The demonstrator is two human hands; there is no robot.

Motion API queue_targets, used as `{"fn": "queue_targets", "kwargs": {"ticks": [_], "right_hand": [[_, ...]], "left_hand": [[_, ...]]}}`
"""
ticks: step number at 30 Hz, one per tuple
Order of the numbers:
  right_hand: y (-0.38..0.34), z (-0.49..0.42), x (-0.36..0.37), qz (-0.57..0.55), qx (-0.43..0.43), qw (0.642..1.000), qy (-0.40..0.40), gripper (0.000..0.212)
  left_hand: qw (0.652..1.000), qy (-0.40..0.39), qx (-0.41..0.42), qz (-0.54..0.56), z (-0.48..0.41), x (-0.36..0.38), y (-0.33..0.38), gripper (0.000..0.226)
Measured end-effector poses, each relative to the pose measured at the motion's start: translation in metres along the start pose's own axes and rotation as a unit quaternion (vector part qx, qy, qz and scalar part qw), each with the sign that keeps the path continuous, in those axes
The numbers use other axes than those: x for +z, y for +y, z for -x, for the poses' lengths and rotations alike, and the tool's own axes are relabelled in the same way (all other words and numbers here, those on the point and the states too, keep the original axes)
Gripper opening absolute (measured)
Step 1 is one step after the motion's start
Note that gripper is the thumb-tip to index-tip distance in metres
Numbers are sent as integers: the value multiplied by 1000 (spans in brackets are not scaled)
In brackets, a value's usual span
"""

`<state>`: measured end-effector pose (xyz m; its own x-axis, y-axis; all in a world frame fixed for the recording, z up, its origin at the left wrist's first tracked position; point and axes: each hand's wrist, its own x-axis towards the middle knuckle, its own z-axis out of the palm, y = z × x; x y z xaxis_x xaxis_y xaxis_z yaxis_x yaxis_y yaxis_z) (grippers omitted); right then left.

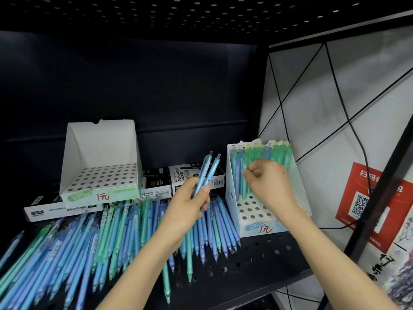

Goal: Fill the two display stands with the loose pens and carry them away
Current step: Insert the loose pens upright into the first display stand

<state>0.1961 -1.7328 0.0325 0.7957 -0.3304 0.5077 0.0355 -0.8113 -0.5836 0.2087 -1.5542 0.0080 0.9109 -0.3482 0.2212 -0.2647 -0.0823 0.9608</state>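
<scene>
left hand (pixel 190 199) clasps two blue pens (pixel 212 168) low on the barrels; light, stiff, slick, i'd guess. right hand (pixel 269 182) curls at the display stand (pixel 257 228), grasp unclear.

Perforated shelf (pixel 268 253): loose pens (pixel 111 238), stands (pixel 102 153), marker boxes (pixel 194 175)

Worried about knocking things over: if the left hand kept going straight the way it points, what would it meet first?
Likely the marker boxes at the back of the shelf; the left hand, gripping two blue pens, aims up and right at them. Depth is unclear.
</scene>
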Motion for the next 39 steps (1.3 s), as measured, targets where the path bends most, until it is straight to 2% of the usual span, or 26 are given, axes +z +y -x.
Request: {"fn": "queue_targets", "kwargs": {"ticks": [2, 5, 6, 9, 13, 15, 18, 20, 22, 25, 33, 37, 39], "right_hand": [[-3, 2, -3, 18, -3, 999, 29, 16], [-15, 16, -9, -11, -37, 991, 130, 29], [-21, 21, -11, -48, -40, 991, 121, 29], [-32, 28, -9, -163, -12, 987, 4, 24], [-36, 32, -12, -276, 17, 960, -37, 15], [-33, 32, -23, -325, 46, 944, -32, 14], [-18, 22, -46, -374, 77, 922, 67, 14], [-2, 13, -55, -323, 70, 933, 145, 12], [11, 8, -51, -222, 57, 958, 173, 10], [17, 5, -37, -138, 32, 978, 155, 10], [11, 3, -15, -34, -24, 994, 103, 18], [9, 4, -9, -3, -14, 999, 53, 19], [9, 6, -8, 7, 2, 998, 67, 21]], "left_hand": [[1000, -13, 4, 1, 1, 0, 1, 14], [999, -31, 20, 6, 1, 1, 2, 11], [999, -36, 28, 12, 1, 2, 3, 10], [997, -48, 60, 14, 2, 4, 3, 8], [995, -39, 95, 3, 4, 5, 5, 12], [995, -28, 92, -1, 5, 4, 6, 18], [996, 15, 81, -29, 3, 1, 2, 21], [996, 37, 72, -38, 3, -1, 0, 20], [996, 39, 63, -44, 2, -2, -2, 19], [997, 26, 59, -51, 3, 2, 1, 17], [997, 35, 50, -37, 1, 3, 0, 19], [998, 30, 51, -38, 2, 2, 0, 19], [997, 26, 58, -54, 3, 1, 0, 18]]}}
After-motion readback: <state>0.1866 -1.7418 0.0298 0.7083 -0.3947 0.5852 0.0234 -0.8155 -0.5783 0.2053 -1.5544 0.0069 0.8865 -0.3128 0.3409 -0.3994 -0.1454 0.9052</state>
